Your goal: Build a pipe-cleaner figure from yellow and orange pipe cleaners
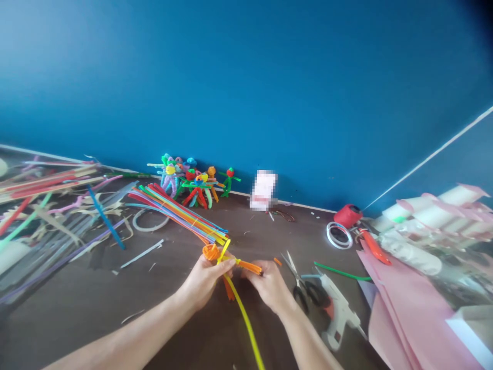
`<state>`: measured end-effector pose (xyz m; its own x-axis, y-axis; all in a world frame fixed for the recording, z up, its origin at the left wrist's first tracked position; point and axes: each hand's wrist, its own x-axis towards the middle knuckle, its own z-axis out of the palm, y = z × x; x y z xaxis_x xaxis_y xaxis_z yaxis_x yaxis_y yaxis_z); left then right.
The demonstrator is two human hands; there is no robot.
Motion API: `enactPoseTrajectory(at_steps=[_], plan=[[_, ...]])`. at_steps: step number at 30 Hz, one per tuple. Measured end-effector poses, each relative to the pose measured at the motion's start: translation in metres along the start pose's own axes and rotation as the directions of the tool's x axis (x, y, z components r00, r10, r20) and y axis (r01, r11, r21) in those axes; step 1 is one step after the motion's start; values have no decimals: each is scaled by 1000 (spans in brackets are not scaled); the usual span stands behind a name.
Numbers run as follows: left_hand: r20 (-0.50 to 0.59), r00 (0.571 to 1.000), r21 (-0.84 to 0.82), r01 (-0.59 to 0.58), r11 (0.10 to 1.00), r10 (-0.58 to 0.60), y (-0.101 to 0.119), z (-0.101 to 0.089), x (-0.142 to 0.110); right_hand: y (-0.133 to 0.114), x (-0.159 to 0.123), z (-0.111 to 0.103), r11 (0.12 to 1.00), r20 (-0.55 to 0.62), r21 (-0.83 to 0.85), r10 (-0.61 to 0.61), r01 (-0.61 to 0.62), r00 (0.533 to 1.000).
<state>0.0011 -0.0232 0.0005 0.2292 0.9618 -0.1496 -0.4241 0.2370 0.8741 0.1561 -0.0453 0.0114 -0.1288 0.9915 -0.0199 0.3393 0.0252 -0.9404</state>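
Seemingly for steadiness, our left hand (205,278) pinches the orange figure (210,252) and yellow stem (245,314) above the tabletop (92,308) while our right hand (271,290) grips an orange limb (250,266), scissors (300,283) handily near.

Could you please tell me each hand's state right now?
Left hand: closed, holding the orange figure and yellow strip.
Right hand: curled at the figure's orange limb; its grip cannot be told.

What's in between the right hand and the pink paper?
In the head view, scissors and a glue gun lie between the right hand and the pink paper.
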Motion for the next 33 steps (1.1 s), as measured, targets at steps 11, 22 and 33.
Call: enactPoseTrajectory(at_steps=[11,22,33], plan=[[-115,990,120,-71,990,85,-2,-3,5,-8,-9,13,995,124,-90,-38,50,992],[-27,994,293,-94,952,106,-1,-4,3,-26,-16,-3,974,28,-178,-139,142,990],[166,975,53,143,988,-150,1,-2,-3,2,3,-11,996,-29,73,59,-57,998]])
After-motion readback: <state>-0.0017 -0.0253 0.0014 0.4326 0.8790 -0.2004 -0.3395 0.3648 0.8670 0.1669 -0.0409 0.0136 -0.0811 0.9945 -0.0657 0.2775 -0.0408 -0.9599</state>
